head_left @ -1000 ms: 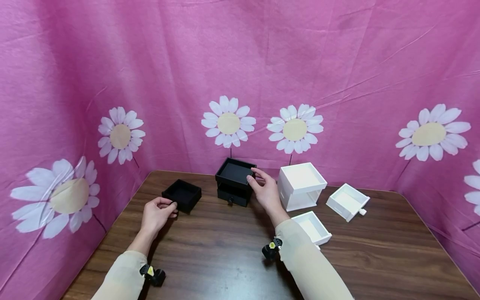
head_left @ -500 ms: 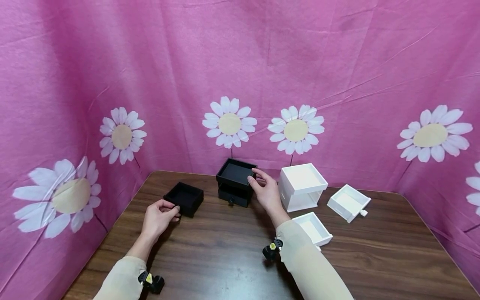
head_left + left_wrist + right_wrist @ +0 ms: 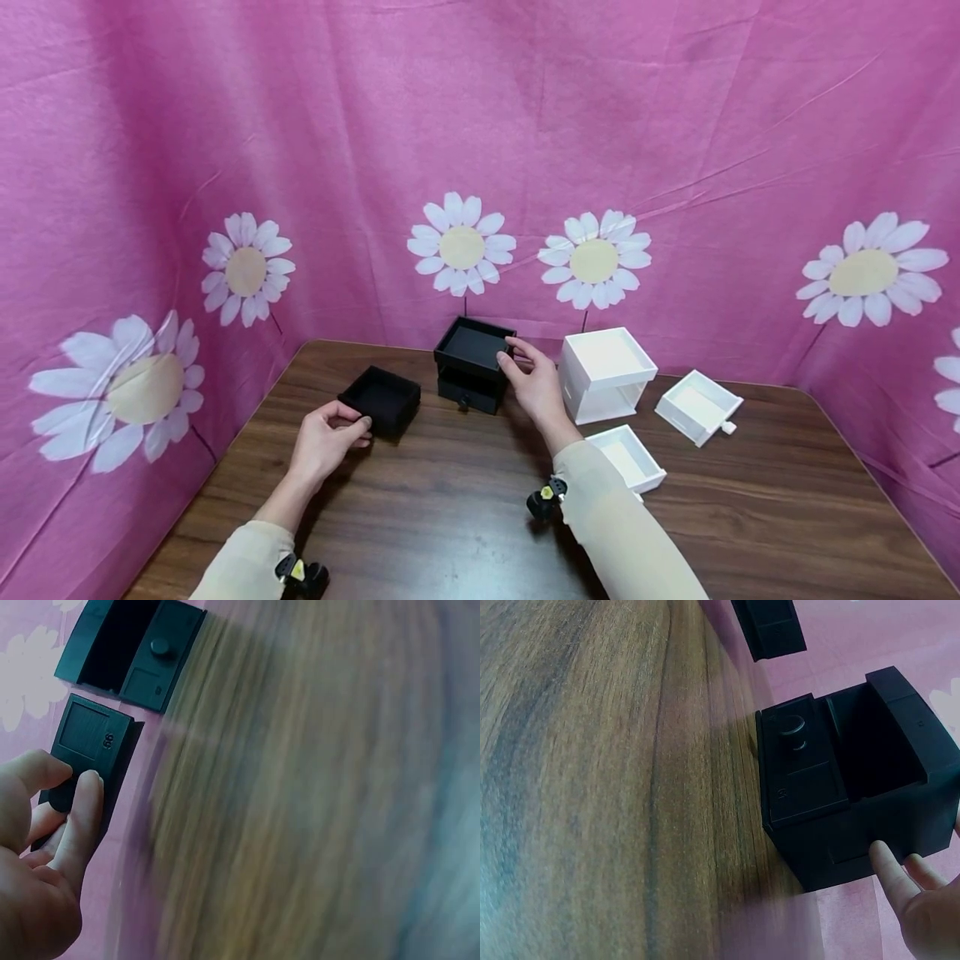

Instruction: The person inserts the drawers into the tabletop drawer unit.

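The head camera is the farthest and looks forward and down at the wooden surface (image 3: pixel 450 517), with the pink daisy cloth (image 3: pixel 480 108) behind. The left wrist camera (image 3: pixel 309 577) looks along the left hand (image 3: pixel 326 446), from close, at the front of the black drawer (image 3: pixel 88 739). The right wrist camera (image 3: pixel 542 503), also near, faces the black cabinet (image 3: pixel 817 851), with the right hand (image 3: pixel 534 392) at the edge. Both wrist views are turned sideways, in opposite directions. All three views share the black drawer and the black cabinet.
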Demonstrator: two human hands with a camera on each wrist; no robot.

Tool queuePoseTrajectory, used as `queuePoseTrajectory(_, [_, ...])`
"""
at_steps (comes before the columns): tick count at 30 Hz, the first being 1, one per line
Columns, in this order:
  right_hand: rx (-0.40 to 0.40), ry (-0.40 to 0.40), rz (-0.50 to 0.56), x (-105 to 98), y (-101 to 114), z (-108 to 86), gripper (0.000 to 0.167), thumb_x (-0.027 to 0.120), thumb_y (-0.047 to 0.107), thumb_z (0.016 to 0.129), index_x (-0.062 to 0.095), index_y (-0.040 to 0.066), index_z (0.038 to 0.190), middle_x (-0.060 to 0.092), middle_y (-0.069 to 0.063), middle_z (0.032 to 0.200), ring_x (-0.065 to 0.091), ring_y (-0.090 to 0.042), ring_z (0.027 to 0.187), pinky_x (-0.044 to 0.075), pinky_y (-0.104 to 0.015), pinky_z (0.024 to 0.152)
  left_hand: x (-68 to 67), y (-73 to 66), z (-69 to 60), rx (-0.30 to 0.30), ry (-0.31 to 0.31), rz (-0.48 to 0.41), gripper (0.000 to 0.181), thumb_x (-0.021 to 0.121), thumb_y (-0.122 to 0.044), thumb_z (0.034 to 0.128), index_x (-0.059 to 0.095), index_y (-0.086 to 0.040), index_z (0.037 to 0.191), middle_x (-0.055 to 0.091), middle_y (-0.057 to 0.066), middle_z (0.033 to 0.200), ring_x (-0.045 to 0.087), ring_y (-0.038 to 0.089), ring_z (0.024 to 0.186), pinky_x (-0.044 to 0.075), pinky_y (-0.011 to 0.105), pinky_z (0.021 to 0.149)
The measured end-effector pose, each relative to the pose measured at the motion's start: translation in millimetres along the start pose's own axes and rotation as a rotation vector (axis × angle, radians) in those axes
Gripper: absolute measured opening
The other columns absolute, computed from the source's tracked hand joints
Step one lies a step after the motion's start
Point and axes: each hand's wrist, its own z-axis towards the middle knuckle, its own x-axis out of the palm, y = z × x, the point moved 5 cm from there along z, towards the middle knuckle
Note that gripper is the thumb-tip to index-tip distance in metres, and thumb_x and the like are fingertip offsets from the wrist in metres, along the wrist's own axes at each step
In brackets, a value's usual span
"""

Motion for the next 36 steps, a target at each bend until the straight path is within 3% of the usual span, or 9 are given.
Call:
queuePoseTrajectory(22, [-0.004, -0.008, 0.013, 0.3, -0.8, 0.3, 0.045, 0.073, 0.025, 0.105, 0.067, 0.011, 0.146, 0.065, -0.023, 0.147, 0.066, -0.039, 0.133, 0.054, -0.055, 0.112, 28.8, -6.6, -15.4, 0.044, 0.045, 0.017, 0.016, 0.078, 0.007, 0.0921, 0.063, 0.013, 0.096, 0.075, 0.018, 0.083, 0.076, 0.011, 0.063, 0.066, 0.031, 0.065])
queuePoseTrajectory(36, [0.002, -0.008, 0.002, -0.6, -0.1, 0.5, 0.044, 0.074, 0.027, 0.104, 0.068, 0.012, 0.146, 0.066, -0.022, 0.147, 0.066, -0.039, 0.133, 0.055, -0.054, 0.112, 48.4, -11.8, -20.7, 0.048, 0.059, 0.008, 0.016, 0.079, 0.005, 0.0918, 0.065, 0.011, 0.095, 0.076, 0.019, 0.082, 0.075, 0.012, 0.061, 0.066, 0.031, 0.065])
